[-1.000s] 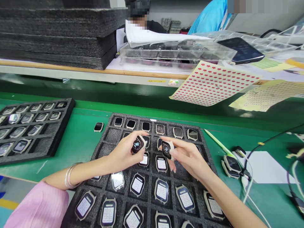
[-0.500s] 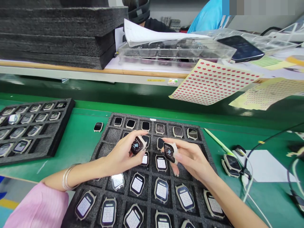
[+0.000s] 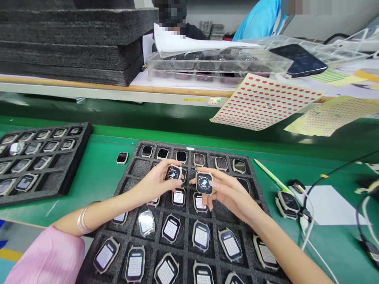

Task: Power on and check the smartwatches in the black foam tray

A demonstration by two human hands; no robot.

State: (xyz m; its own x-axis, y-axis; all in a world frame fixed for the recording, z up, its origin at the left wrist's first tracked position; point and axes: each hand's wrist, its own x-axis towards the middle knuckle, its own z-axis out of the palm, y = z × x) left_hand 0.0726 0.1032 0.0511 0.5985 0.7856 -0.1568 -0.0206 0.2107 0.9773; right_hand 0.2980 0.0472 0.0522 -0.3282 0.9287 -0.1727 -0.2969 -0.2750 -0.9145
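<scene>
Both watches (image 3: 204, 183) turned more face-on, left one (image 3: 173, 173) seemingly less

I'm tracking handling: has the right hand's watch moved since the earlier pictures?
Yes: against the tray, the watch in the right hand has shifted slightly left and turned to face the view more squarely.

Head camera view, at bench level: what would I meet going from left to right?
Far-left foam tray, loose watch, left hand holding a lit watch, right hand holding another lit watch, green pen-like stick, white sheet.
</scene>
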